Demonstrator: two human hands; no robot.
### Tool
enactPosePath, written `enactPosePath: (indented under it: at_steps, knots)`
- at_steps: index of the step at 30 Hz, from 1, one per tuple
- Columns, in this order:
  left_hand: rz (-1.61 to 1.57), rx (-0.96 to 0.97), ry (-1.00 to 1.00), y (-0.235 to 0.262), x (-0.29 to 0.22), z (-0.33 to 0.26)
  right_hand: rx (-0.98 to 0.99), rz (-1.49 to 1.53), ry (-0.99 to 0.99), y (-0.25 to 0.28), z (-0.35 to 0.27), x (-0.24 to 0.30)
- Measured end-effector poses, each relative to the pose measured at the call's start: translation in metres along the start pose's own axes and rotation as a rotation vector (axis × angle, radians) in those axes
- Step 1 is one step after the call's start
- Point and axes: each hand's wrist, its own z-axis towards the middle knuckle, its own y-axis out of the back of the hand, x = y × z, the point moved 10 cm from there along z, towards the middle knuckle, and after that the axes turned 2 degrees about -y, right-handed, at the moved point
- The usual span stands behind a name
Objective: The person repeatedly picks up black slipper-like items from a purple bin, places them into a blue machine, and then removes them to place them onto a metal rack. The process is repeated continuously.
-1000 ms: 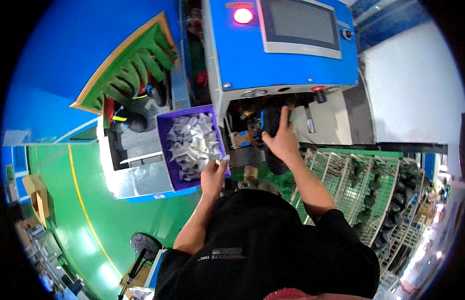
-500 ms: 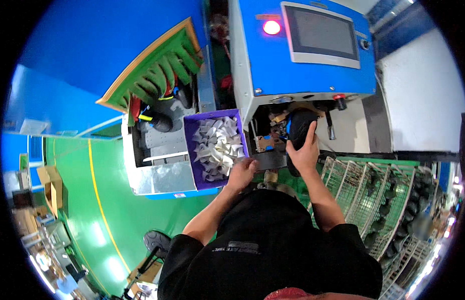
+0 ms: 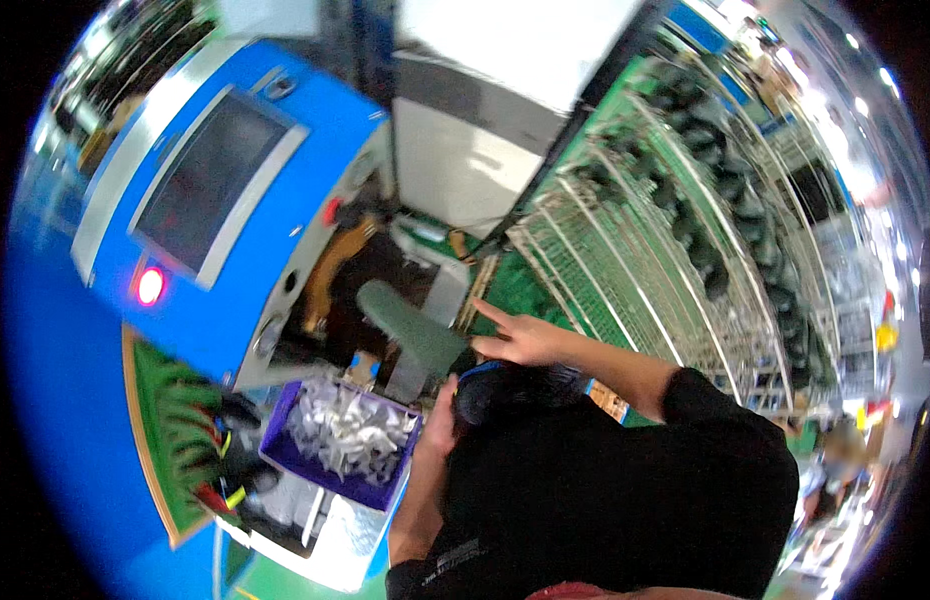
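Note:
A black shoe (image 3: 513, 392) with a blue edge is close against my body, partly lost against my black shirt. My left hand (image 3: 442, 420) is closed on its left end, fingertips partly hidden. On the shoe's far side, my right hand (image 3: 525, 338) grips it with the index finger stretched out toward the machine. A long, rounded grey-green piece (image 3: 415, 328) reaches from the machine's opening to the shoe; whether it is joined to the shoe I cannot tell. Blur softens the details.
A blue machine (image 3: 315, 150) with a dark screen (image 3: 213, 180) and a lit lamp (image 3: 150, 286) stands at left. Below it are a purple bin (image 3: 275, 440) of white scraps and a green-slotted rack (image 3: 170, 430). Wire racks (image 3: 625, 260) with dark shoes stand at right.
My view has swung right, toward the wire racks. The shoe has come away from the machine toward my body. My left hand has left the bin's edge and taken hold of the shoe.

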Motion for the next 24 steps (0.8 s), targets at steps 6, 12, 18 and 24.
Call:
enactPosePath:
  at_steps: [6, 12, 18, 24]
  knots:
    - [0.206, -0.131, -0.178, 0.035, 0.011, 0.024, 0.223, 0.883, 0.172, -0.066, 0.087, 0.007]
    - [0.139, -0.372, -0.162, 0.039, -0.003, 0.018, 0.082, 0.410, 0.506, 0.053, 0.042, -0.044]
    - [0.010, -0.428, -0.239, -0.020, -0.026, 0.042, -0.723, 0.346, -0.179, 0.157, -0.010, -0.310]
    - [0.614, -0.428, -0.390, -0.077, -0.070, 0.031, -1.244, 0.357, -0.779, 0.245, -0.018, -0.536]
